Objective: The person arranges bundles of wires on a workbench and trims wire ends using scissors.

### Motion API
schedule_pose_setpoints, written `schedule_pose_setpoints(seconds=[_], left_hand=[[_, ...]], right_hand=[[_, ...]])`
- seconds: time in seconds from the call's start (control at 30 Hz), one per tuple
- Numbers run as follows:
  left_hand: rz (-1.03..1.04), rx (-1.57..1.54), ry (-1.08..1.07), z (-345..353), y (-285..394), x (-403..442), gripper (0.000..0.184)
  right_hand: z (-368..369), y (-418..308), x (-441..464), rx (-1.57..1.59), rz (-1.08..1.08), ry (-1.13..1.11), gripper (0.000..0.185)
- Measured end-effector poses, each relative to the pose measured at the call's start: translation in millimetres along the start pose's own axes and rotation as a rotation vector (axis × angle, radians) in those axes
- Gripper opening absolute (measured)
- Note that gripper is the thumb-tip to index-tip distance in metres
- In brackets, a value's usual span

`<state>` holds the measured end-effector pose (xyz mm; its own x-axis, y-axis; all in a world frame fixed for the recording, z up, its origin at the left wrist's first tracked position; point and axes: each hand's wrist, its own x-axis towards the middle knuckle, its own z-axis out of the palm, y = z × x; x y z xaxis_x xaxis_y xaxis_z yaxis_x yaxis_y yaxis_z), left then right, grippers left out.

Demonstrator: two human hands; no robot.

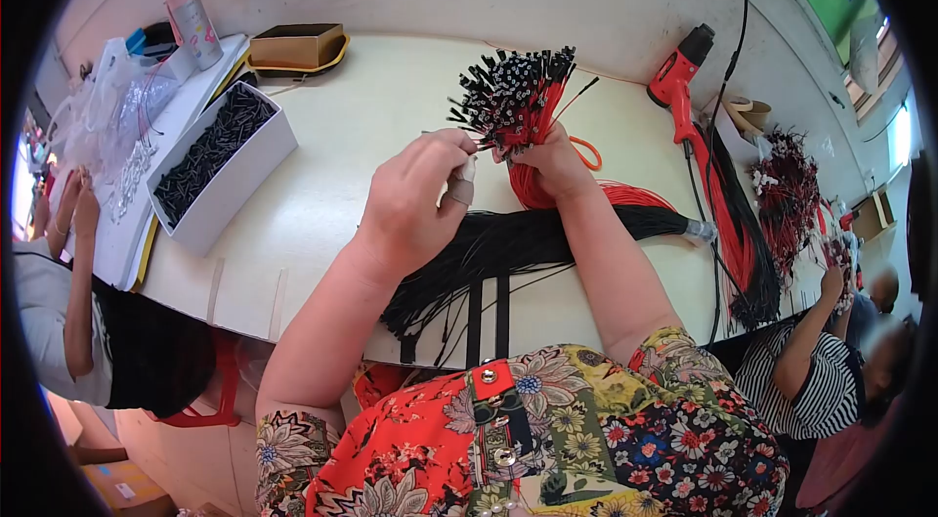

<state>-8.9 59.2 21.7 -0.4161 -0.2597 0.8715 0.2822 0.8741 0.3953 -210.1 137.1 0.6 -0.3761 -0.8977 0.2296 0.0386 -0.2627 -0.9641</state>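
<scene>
A thick bundle of red wires with black tube ends (513, 92) stands upright above the table. My right hand (555, 163) is wrapped round it below the black ends. My left hand (418, 187) is closed at the bundle's left side, its fingertips pinched at the edge of the black ends; what they hold is too small to name. A whitish wrap covers one of its fingers. Beneath both forearms lies a bundle of black wires (508, 241), tied near its right end. An orange loop (588, 153) shows just right of my right hand.
On the left are a white box of black tubes (220, 160), a cardboard tray (298, 46), a bottle (193, 23) and plastic bags. A red heat gun (681, 77) with a black cable and more wire bundles (718, 214) are on the right. People sit on both sides.
</scene>
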Motion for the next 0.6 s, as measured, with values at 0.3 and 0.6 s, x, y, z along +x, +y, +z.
schedule_pose_setpoints(seconds=[0.3, 0.6], left_hand=[[-0.684, -0.732, -0.095, -18.6, 4.5, 24.2, 0.017], [-0.716, -0.628, -0.063, -13.9, 8.6, 22.1, 0.029]], right_hand=[[-12.2, 7.4, 3.6, 0.071, 0.037, -0.077, 0.035], [-6.6, 3.1, 1.8, 0.078, 0.035, -0.022, 0.035]])
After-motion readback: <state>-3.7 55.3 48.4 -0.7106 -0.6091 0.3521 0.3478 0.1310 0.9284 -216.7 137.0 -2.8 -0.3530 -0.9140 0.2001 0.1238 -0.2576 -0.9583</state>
